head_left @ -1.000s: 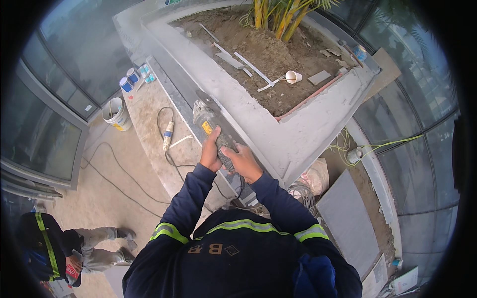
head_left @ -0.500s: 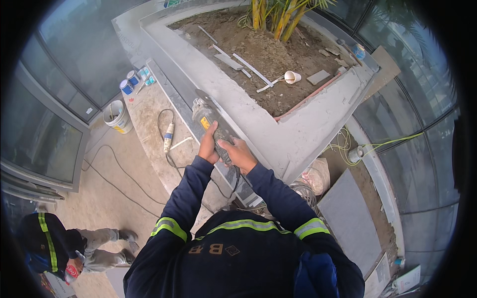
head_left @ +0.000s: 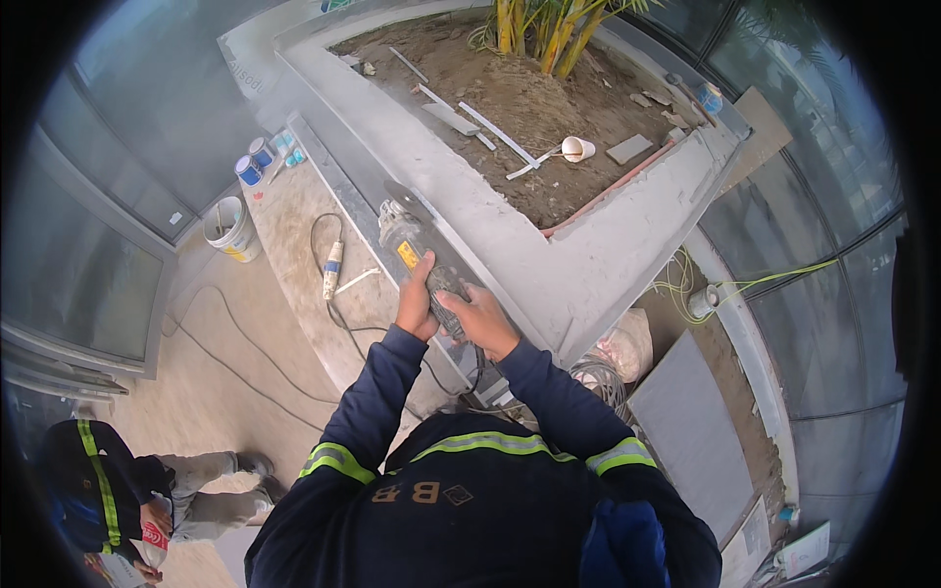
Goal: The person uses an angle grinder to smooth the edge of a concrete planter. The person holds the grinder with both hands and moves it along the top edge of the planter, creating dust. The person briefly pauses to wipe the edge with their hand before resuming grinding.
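Both my hands grip a dusty grey angle grinder (head_left: 423,257) with a yellow label on its body. My left hand (head_left: 417,299) wraps its left side, and my right hand (head_left: 480,318) closes round the rear handle. The grinder's thin disc (head_left: 407,199) points away from me, at the slab's inner edge; dust hides whether it touches. Under and beside the tool runs the grey stone slab edge (head_left: 345,181) of a raised planter. A power cord hangs from the rear of the grinder near my right wrist.
A plug connector (head_left: 333,267) with cable lies on the dusty board at left. Paint cans (head_left: 249,171) and a white bucket (head_left: 232,230) stand farther left. A co-worker (head_left: 108,485) sits at lower left holding a bottle. A white cup (head_left: 576,149) lies on the planter soil.
My hands and the grinder have shifted slightly nearer and to the right. Haze looks thicker at left. The co-worker's hands and bottle have moved a little.
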A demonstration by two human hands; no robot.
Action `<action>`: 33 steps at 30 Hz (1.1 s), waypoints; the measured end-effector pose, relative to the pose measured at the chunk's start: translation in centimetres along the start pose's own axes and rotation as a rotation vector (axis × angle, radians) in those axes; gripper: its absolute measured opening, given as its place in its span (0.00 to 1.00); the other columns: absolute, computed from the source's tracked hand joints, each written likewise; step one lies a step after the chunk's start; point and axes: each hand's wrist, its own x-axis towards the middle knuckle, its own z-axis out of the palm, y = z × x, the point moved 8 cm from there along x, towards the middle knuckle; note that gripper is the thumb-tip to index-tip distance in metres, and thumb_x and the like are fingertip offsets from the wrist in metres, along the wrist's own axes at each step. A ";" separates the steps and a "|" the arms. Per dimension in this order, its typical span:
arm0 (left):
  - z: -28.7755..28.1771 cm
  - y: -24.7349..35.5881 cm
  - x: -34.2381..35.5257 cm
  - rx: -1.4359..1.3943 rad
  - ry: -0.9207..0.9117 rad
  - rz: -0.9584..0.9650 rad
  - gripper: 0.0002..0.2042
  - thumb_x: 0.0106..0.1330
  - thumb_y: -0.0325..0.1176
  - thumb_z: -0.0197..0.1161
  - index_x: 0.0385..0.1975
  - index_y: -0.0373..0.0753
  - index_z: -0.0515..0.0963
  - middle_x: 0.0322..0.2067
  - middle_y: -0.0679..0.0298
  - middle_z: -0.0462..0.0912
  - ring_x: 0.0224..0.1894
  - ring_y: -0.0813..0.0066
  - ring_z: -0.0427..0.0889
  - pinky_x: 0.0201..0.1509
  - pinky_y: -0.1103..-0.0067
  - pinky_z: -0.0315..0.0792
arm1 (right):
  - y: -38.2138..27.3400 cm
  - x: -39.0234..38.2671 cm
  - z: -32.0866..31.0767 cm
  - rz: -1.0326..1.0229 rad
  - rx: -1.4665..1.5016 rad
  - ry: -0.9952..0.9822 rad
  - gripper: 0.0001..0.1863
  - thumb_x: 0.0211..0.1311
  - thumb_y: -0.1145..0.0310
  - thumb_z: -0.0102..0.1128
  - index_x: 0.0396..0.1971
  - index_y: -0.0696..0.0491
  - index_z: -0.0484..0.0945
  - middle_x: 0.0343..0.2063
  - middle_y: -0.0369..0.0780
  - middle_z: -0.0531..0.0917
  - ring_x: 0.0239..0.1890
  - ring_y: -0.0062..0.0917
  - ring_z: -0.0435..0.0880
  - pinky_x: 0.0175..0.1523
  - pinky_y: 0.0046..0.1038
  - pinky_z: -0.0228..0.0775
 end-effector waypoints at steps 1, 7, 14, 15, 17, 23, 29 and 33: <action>0.1 0.4 0.8 -0.004 -0.008 -0.005 0.20 0.77 0.48 0.62 0.54 0.38 0.75 0.39 0.59 0.84 0.39 0.66 0.87 0.45 0.69 0.83 | -0.1 0.9 -0.1 0.012 0.005 -0.002 0.26 0.73 0.56 0.64 0.60 0.61 0.75 0.32 0.39 0.85 0.23 0.19 0.83 0.23 0.23 0.72; -0.5 1.0 1.5 0.020 -0.007 -0.010 0.19 0.76 0.50 0.62 0.52 0.41 0.74 0.38 0.61 0.83 0.39 0.65 0.85 0.44 0.67 0.82 | 0.1 1.6 0.7 0.020 0.040 -0.002 0.26 0.72 0.58 0.65 0.59 0.61 0.75 0.33 0.40 0.85 0.23 0.19 0.83 0.23 0.24 0.73; 1.2 -1.5 -3.9 0.005 0.026 -0.033 0.19 0.77 0.48 0.61 0.49 0.35 0.75 0.36 0.58 0.83 0.34 0.63 0.85 0.39 0.67 0.83 | -0.1 -4.5 -0.1 -0.033 0.048 0.032 0.23 0.74 0.57 0.64 0.56 0.60 0.77 0.31 0.37 0.84 0.25 0.18 0.82 0.23 0.23 0.72; 1.4 -1.6 -4.0 0.015 0.022 -0.031 0.19 0.77 0.48 0.61 0.49 0.35 0.75 0.35 0.58 0.83 0.33 0.63 0.85 0.38 0.67 0.83 | 0.0 -4.3 -0.2 -0.035 0.050 0.034 0.26 0.73 0.58 0.64 0.60 0.61 0.74 0.32 0.38 0.84 0.24 0.18 0.82 0.23 0.23 0.72; 1.0 -1.1 -3.2 0.003 0.028 -0.026 0.19 0.77 0.49 0.62 0.49 0.35 0.75 0.36 0.58 0.83 0.34 0.63 0.86 0.39 0.67 0.83 | -0.2 -3.6 -0.1 -0.039 0.054 0.037 0.33 0.71 0.59 0.66 0.69 0.62 0.69 0.34 0.40 0.85 0.23 0.19 0.82 0.22 0.23 0.71; -0.2 0.5 1.4 0.037 0.008 -0.027 0.21 0.75 0.53 0.62 0.50 0.39 0.75 0.37 0.60 0.83 0.36 0.63 0.85 0.43 0.66 0.83 | 0.2 1.6 0.2 -0.006 0.074 -0.008 0.25 0.72 0.56 0.66 0.57 0.61 0.75 0.29 0.39 0.84 0.23 0.19 0.83 0.21 0.24 0.70; 0.4 0.6 0.4 -0.011 0.011 -0.018 0.20 0.76 0.49 0.64 0.49 0.36 0.75 0.37 0.56 0.83 0.36 0.62 0.86 0.40 0.66 0.83 | -0.2 0.7 0.2 -0.006 0.067 0.007 0.24 0.72 0.58 0.65 0.57 0.61 0.75 0.31 0.39 0.84 0.21 0.19 0.82 0.21 0.24 0.69; -0.1 -1.3 -2.2 -0.003 -0.007 -0.022 0.19 0.77 0.48 0.61 0.55 0.39 0.74 0.40 0.59 0.84 0.39 0.64 0.87 0.46 0.67 0.83 | -0.3 -3.2 0.2 -0.003 0.069 0.010 0.25 0.72 0.60 0.66 0.60 0.61 0.74 0.32 0.39 0.84 0.21 0.19 0.81 0.20 0.24 0.69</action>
